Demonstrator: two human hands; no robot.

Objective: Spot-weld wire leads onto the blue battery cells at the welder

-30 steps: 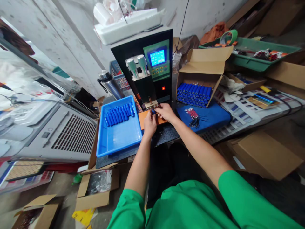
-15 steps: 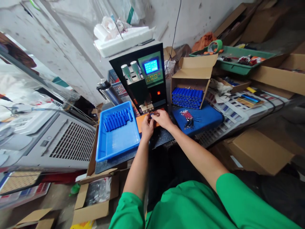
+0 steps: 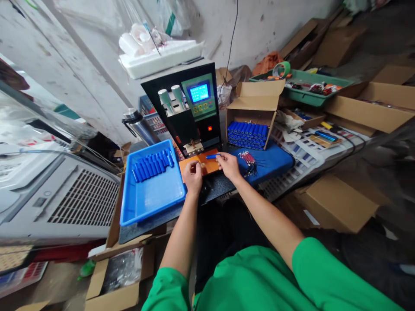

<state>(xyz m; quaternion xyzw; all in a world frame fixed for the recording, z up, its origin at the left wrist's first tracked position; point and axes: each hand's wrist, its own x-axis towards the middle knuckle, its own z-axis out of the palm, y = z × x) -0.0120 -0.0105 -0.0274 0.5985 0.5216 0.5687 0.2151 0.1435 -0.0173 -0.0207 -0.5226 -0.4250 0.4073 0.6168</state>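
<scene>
My right hand (image 3: 228, 166) pinches one end of a blue cylindrical battery cell (image 3: 212, 156), which lies roughly level above the orange plate (image 3: 210, 166). Over the plate's left part is my left hand (image 3: 193, 176), fingers drawn together; what they hold, if anything, is too small to make out. Both hands are in front of a black spot welder (image 3: 212, 139) with a lit blue screen and two green-and-white cylinders. Its metal electrodes (image 3: 193, 146) point down just behind my left hand.
On the left is a blue tray (image 3: 155, 211) with rows of blue cells (image 3: 151, 166). To the right, a cardboard box (image 3: 254, 103) holds stacked blue cells, and red and black wire leads (image 3: 248, 160) lie on a blue surface. A steel flask (image 3: 139, 123) stands behind the tray.
My hands were together by the electrodes; they have moved apart. My right hand has drawn the battery cell back and to the right, while my left hand has come down toward me.
</scene>
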